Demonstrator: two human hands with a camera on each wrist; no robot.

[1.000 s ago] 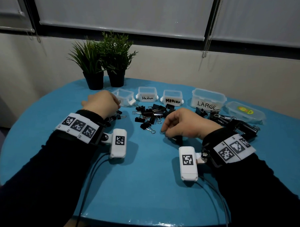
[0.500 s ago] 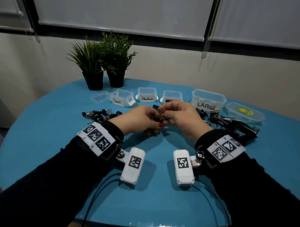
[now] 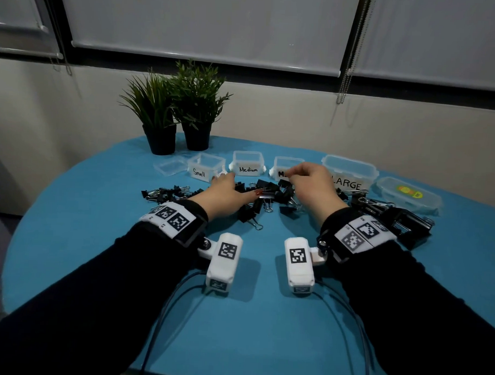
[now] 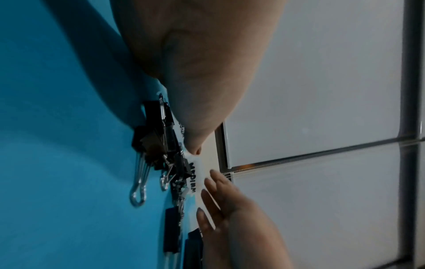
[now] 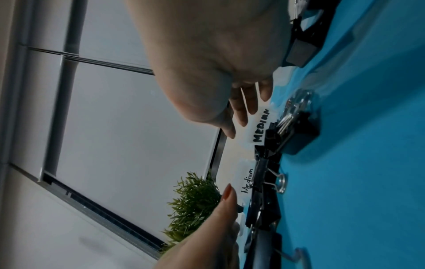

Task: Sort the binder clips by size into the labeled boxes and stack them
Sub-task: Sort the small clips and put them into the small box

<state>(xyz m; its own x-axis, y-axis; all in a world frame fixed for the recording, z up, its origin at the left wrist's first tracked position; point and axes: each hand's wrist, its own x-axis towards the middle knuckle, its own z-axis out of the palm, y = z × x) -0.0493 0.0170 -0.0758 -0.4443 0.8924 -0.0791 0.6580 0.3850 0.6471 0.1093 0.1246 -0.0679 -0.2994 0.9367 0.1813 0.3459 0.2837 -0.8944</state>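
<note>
Four open clear boxes stand in a row at the back: Small [image 3: 205, 169], Medium [image 3: 248, 165], a second Medium box [image 3: 283, 167] and LARGE [image 3: 350, 174]. Black binder clips lie in three heaps: small ones [image 3: 167, 193] at the left, medium ones [image 3: 268, 193] in the middle, large ones [image 3: 391, 217] at the right. My left hand [image 3: 241, 184] lies flat over the medium heap with straight fingers. My right hand [image 3: 296, 175] hovers at the front of the second Medium box, fingers [image 5: 243, 109] loose and empty. Neither wrist view shows a clip held.
Two potted plants [image 3: 159, 114] [image 3: 197, 107] stand behind the boxes. A loose clear lid [image 3: 170, 166] lies left of the Small box. A lidded container with a sticker [image 3: 409, 194] sits at the far right. Blue round table [image 3: 250, 327]; cables trail toward its near edge.
Half a second ago both hands met over the middle, pinching a clip between them. They have since parted: the right hand went up to the second Medium box, the left dropped onto the heap.
</note>
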